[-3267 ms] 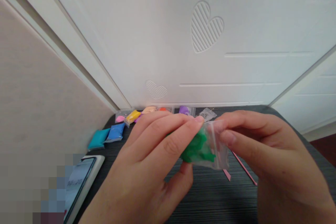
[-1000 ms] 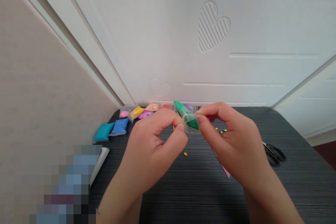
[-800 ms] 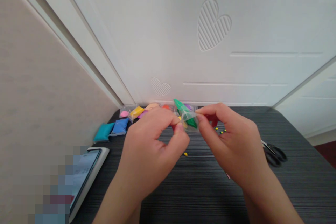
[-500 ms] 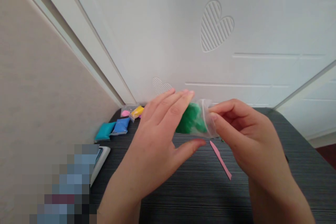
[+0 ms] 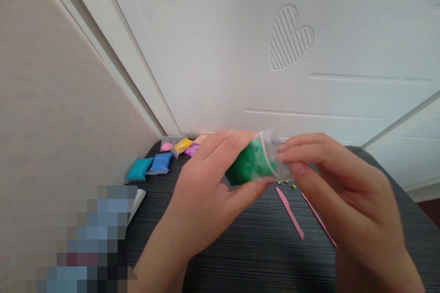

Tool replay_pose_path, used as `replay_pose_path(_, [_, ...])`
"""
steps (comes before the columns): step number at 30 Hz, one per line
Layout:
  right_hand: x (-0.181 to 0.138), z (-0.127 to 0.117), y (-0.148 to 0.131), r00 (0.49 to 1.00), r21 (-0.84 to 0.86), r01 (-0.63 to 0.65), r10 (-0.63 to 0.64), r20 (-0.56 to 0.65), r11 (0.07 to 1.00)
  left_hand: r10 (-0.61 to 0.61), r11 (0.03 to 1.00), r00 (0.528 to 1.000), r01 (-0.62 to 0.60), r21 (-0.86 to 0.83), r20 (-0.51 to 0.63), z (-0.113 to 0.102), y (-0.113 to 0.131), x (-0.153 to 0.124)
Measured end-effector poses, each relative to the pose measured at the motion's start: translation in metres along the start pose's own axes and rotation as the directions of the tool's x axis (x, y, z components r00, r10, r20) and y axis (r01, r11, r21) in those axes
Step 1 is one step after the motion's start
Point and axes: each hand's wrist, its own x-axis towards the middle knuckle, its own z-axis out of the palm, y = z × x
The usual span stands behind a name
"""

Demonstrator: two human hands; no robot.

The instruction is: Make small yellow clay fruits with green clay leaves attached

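Observation:
A small clear zip bag (image 5: 271,153) with green modelling clay (image 5: 248,165) inside is held above the dark table. My left hand (image 5: 209,183) is closed around the clay end, fingers over the top and thumb underneath. The fingers and thumb of my right hand (image 5: 347,183) are at the bag's zip end, closed on its loose edge. Below the bag lie a pink plastic clay knife (image 5: 288,210) and a second thin pink tool (image 5: 318,219), partly covered by my right hand. Several tiny yellow-green bits (image 5: 294,186) rest near the knife tip.
At the table's back left lie clay packs: teal (image 5: 139,169), blue (image 5: 160,163), yellow (image 5: 182,145), purple (image 5: 191,149) and a bag with pink clay (image 5: 167,146). A white-edged object (image 5: 138,201) is at the left, beside a blurred-out patch. A white panel (image 5: 220,55) with carved hearts stands behind.
The bag has tilted, and my left fingers have curled further around it. My right hand has moved slightly right and its grip has shifted. The second pink tool and small bits are now visible.

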Motion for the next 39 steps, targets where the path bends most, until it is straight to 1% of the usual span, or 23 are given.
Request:
replay_pose_path(2, [0.0, -0.002, -0.002, 0.996, -0.018, 0.05, -0.048, 0.076, 0.999, -0.031, 1.0, 0.999, 0.031, -0.001, -0.038, 0.0, 0.0, 0.0])
replay_pose_path(5, [-0.001, -0.004, -0.002, 0.988, -0.049, 0.057, -0.05, 0.144, 0.997, -0.069, 0.995, 0.994, 0.074, 0.06, -0.08, 0.0, 0.0, 0.001])
replay_pose_path(11, [0.001, -0.003, 0.001, 0.974, -0.107, 0.03, -0.006, 0.225, 0.994, -0.021, 0.979, 0.993, 0.044, 0.2, -0.117, 0.0, -0.001, 0.001])
replay_pose_path(14, [0.003, -0.002, 0.004, 0.961, -0.111, 0.017, 0.015, 0.275, 0.994, 0.006, 0.971, 0.991, 0.025, 0.238, -0.132, 0.003, -0.001, 0.001])
replay_pose_path(21, [0.005, 0.0, 0.004, 0.926, -0.006, -0.054, 0.052, 0.373, 0.999, 0.003, 0.988, 0.997, 0.008, 0.152, -0.074, 0.005, 0.0, 0.002])
replay_pose_path(23, [0.003, -0.002, 0.002, 0.923, -0.005, -0.069, 0.066, 0.379, 0.998, 0.001, 0.993, 0.998, 0.006, 0.12, -0.057, 0.005, 0.0, 0.002])
replay_pose_path(25, [0.002, -0.004, 0.0, 0.933, -0.013, -0.056, 0.057, 0.356, 0.998, 0.004, 0.996, 0.999, -0.001, 0.09, -0.037, 0.006, 0.001, 0.001])
replay_pose_path(29, [0.0, -0.007, -0.001, 0.979, -0.033, -0.041, 0.047, 0.198, 0.999, 0.007, 0.996, 1.0, -0.008, 0.086, 0.004, 0.009, 0.007, -0.001])
replay_pose_path(31, [0.0, -0.006, -0.001, 0.987, -0.068, -0.048, 0.058, 0.15, 0.996, 0.004, 0.994, 1.0, -0.005, 0.105, 0.012, 0.011, 0.009, -0.002])
replay_pose_path(34, [0.003, -0.002, -0.001, 0.984, -0.108, -0.019, 0.038, 0.176, 0.994, -0.003, 0.99, 1.0, 0.003, 0.142, 0.001, 0.013, 0.009, -0.002])
replay_pose_path(36, [0.005, 0.001, -0.002, 0.978, -0.1, 0.001, 0.02, 0.21, 0.995, -0.006, 0.986, 1.0, 0.007, 0.167, -0.008, 0.013, 0.009, -0.002])
replay_pose_path(39, [0.005, 0.006, -0.002, 0.969, -0.085, -0.003, 0.024, 0.246, 0.996, -0.027, 0.982, 1.0, 0.028, 0.188, -0.01, 0.012, 0.009, -0.002])
